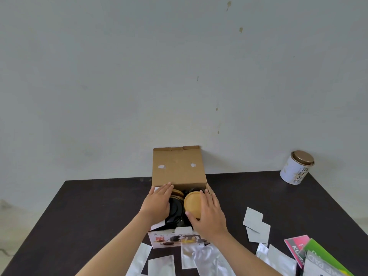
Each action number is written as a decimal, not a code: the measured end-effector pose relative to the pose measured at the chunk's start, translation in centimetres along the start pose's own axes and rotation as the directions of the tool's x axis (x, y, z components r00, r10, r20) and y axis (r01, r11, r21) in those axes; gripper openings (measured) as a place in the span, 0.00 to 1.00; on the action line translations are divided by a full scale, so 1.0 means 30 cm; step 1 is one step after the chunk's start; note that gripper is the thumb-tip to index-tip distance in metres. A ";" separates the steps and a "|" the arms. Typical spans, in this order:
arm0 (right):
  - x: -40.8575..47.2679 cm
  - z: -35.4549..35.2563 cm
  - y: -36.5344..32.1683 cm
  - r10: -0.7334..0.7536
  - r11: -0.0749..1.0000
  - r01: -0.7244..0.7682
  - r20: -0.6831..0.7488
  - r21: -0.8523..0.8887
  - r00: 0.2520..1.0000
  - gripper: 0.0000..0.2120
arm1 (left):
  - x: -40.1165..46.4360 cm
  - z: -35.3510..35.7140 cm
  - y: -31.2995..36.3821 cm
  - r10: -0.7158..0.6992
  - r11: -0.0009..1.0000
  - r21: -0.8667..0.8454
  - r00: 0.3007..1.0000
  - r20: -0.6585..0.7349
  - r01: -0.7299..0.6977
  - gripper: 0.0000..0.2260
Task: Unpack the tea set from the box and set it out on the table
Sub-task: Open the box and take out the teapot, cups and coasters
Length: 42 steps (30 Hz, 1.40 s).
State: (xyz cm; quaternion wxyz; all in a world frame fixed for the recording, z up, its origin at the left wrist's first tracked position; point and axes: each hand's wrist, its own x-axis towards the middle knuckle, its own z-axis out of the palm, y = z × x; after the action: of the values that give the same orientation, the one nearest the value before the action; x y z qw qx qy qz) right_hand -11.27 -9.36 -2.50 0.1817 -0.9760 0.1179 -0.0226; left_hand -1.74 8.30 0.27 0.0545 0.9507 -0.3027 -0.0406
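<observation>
Head view: looks down over both forearms at a dark table [79, 206] pushed against a pale wall [119, 76].
Surface: matt, dark brown to black, with faint dusty smears near its far edge.
Wall: grey-white, with a few brownish drip stains running down its right half.
Box [179, 168]: brown cardboard, at the middle of the table near the wall, lid flap standing upright with two torn white tape patches; its printed front panel shows pictures of dark teapots and cups.
Tea set: inside the open box, a black round piece [176, 211] on the left and a round tan wooden lid [192, 204] on the right.
Left hand [157, 204]: fingers straight and together, lying over the left side of the box contents.
Right hand [209, 214]: fingers and thumb curved around the wooden lid's edge.
Tin [297, 167]: white, bronze lid, far right by the wall, with dark Chinese characters too small to read.
Foil sachets [256, 224]: silver, scattered on the near table.
Packets [298, 248]: pink and green, bottom right; "KU" and "PAD" partly legible.
</observation>
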 end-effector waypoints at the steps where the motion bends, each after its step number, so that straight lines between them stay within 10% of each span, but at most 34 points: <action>1: -0.001 0.000 0.001 -0.002 1.000 0.002 -0.002 0.003 1.000 0.45 | -0.002 -0.016 0.002 0.005 1.000 0.027 1.000 0.008 -0.005 0.26; 14: -0.007 -0.005 -0.009 0.021 1.000 -0.021 0.008 0.000 1.000 0.50 | -0.049 -0.151 -0.022 -0.177 0.937 0.328 0.974 0.143 0.122 0.24; 23: 0.022 -0.041 -0.013 0.012 0.997 0.002 0.172 -0.078 0.985 0.45 | -0.107 0.078 0.041 -0.377 0.926 0.016 0.926 0.036 0.376 0.57; 42: 0.128 -0.218 -0.142 -0.028 0.950 0.150 0.404 -0.273 0.914 0.39 | -0.110 0.113 0.029 -0.367 0.930 -0.035 0.929 -0.042 0.366 0.51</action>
State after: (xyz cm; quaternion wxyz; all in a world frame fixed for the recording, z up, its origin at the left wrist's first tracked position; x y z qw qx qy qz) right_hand -7.17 -8.71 5.13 0.0511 -0.9808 0.0357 0.1847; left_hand -5.29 9.22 -2.82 0.0660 0.9903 -0.1180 -0.0312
